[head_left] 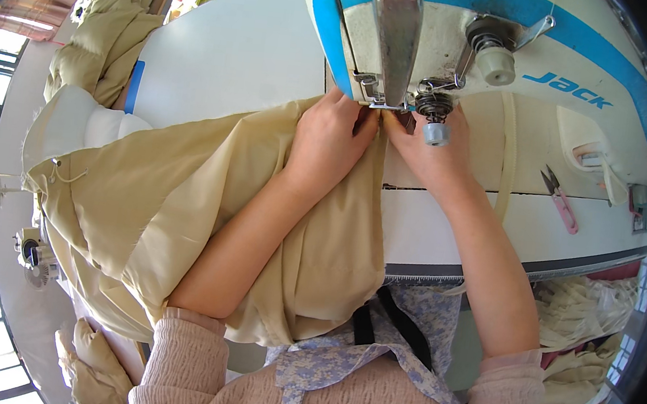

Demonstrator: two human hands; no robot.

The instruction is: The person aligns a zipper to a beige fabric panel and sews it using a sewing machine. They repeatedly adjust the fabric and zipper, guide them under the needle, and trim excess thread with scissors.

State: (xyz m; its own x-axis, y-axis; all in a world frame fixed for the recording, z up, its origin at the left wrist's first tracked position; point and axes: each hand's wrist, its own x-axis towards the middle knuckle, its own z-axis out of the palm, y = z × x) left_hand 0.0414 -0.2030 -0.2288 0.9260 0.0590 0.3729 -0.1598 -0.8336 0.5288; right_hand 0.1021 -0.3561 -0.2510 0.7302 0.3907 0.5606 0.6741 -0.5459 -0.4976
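Observation:
A large piece of shiny beige fabric [182,186] drapes over the white table and hangs down across my lap. White padding [69,125] shows at its left end. My left hand [331,135] lies on the fabric, its fingers bent and gripping it just left of the needle area. On the other side, my right hand [437,147] pinches the fabric's right edge with thumb and fingers. The white and blue sewing machine [580,52] stands over both hands. Its head hides some fingertips and the stitching point.
Pink thread snips [563,201] lie on the table at right, beside a narrow cream tape [506,159]. A ruler strip [427,275] runs along the front edge. Puffy beige garments [101,49] are heaped at far left, with more fabric [582,311] below right.

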